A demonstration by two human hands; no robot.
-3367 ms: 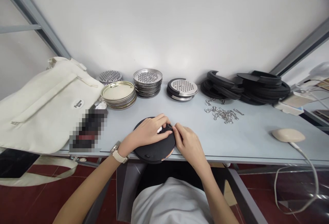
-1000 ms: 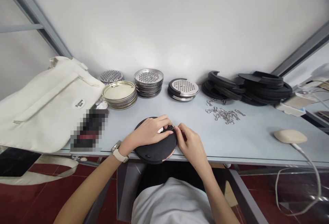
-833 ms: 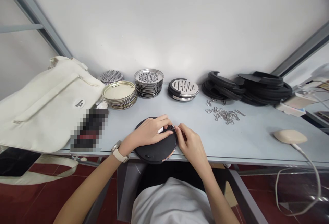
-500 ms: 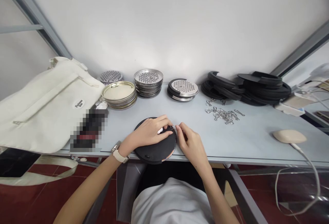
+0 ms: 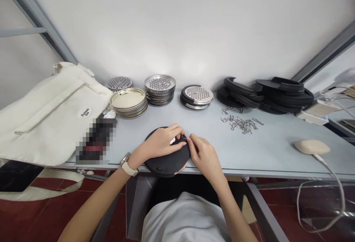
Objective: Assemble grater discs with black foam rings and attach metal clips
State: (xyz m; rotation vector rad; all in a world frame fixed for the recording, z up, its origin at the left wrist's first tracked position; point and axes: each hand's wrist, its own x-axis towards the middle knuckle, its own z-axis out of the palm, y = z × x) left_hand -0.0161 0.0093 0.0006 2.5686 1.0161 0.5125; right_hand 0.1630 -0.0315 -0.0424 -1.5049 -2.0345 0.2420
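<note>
Handwork at a pale worktop [image 5: 266, 145], seen from above. A black disc [image 5: 166, 162] is placed at the front of the worktop, its near rim lying past the edge; a strip of bright metal is exposed along its right side. The left hand [image 5: 163, 140] is laid over the disc, with the fingers bent and the thumb set apart from them; whether anything is gripped beneath the palm cannot be told. A small white object [image 5: 172, 140] is partly hidden under these fingers. By the right hand [image 5: 203, 153], a small metal clip [image 5: 184, 137] is pinched between thumb and forefinger at the disc's upper right rim.

Behind, from left to right, are arranged a stack of gold-coloured lids [image 5: 127, 98], a stack of grater plates [image 5: 160, 83], a grater plate with a partial black rim [image 5: 198, 94], and two piles of black covers [image 5: 240, 91] [image 5: 283, 97]. Loose clips [image 5: 242, 124] are scattered before the covers. A cream bag [image 5: 55, 116] is seen at far left.
</note>
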